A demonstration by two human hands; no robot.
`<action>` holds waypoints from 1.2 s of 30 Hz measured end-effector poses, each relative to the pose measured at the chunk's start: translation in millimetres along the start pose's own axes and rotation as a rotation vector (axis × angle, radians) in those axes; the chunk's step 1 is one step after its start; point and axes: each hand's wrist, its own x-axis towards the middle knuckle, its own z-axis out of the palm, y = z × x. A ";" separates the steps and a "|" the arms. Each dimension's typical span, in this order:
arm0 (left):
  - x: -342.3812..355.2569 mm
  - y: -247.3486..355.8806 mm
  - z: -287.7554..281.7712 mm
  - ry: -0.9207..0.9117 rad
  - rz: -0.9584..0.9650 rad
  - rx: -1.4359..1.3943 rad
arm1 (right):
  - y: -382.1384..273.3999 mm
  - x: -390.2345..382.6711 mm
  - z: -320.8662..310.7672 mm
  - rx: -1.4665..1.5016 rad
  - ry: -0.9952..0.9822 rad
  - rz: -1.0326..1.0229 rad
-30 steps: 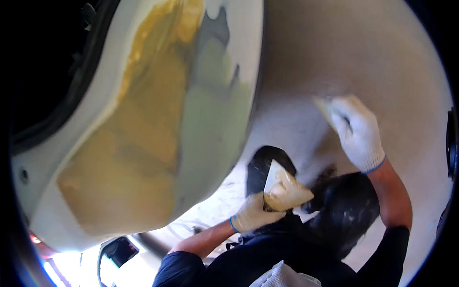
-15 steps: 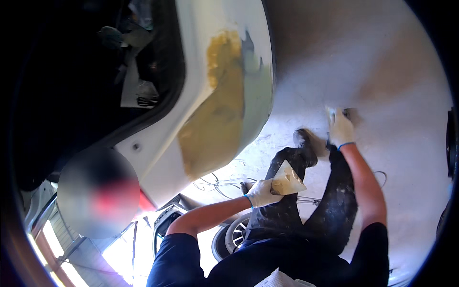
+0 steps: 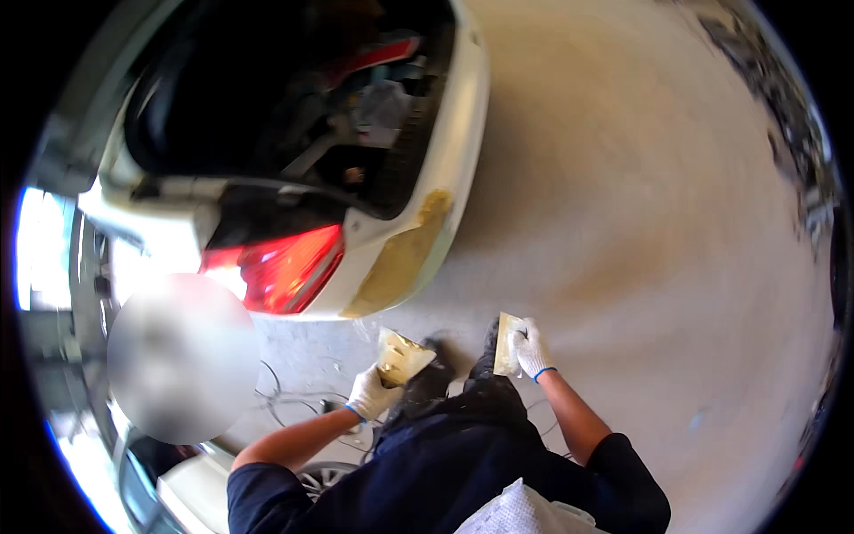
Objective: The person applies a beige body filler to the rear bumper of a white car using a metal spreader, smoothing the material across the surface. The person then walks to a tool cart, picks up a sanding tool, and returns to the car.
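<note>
My left hand point(image 3: 372, 394), in a white knit glove, grips a pale, flat putty spreader point(image 3: 402, 358) smeared with yellowish filler. Another flat spreader point(image 3: 507, 344), with filler on its face, is pinched in my gloved right hand point(image 3: 534, 348). Both spreaders are held apart from each other, in front of my legs. Beyond them is the corner of a white car's rear bumper point(image 3: 458, 178). A dull yellow filler patch point(image 3: 398, 264) covers that corner, with pale green along its outer edge. Neither hand touches the car.
A red tail light point(image 3: 294, 271) sits left of the patch, below the dark opening of the car's rear, where assorted items lie. Cables point(image 3: 271, 392) trail over the floor at my left, near a wheel point(image 3: 325, 476). Grey concrete floor point(image 3: 623, 222) stretches to the right.
My view has shifted back, so more of the car and its tail light shows. My right hand has come in from the far right, closer to my left hand. Both hands now sit before my legs.
</note>
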 end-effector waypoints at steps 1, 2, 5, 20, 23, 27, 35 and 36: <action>-12.8 10.0 -2.2 0.015 -0.053 -0.012 | -26.6 12.9 -13.1 0.004 -0.004 -0.055; -26.0 2.9 -5.4 0.098 -0.019 -0.117 | -64.3 22.8 -18.2 -0.002 -0.038 -0.110; -27.3 10.2 5.2 0.301 -0.032 -0.333 | -174.0 53.5 -42.9 0.020 -0.117 -0.416; -84.5 8.0 6.8 0.585 -0.121 -0.774 | -371.2 29.0 109.2 0.350 -0.992 -0.776; -71.7 -0.8 -20.4 0.746 -0.164 -1.100 | -396.4 52.8 144.9 0.084 -1.237 -0.921; -99.6 -98.7 -74.9 0.550 -0.219 -1.258 | -408.6 15.4 234.1 0.017 -1.088 -0.636; -43.7 -241.2 -230.6 0.734 -0.427 -1.335 | -526.1 47.8 474.0 -0.093 -1.437 -0.875; -47.2 -259.0 -262.3 0.749 -0.409 -1.383 | -550.8 44.6 507.2 -0.026 -1.408 -0.776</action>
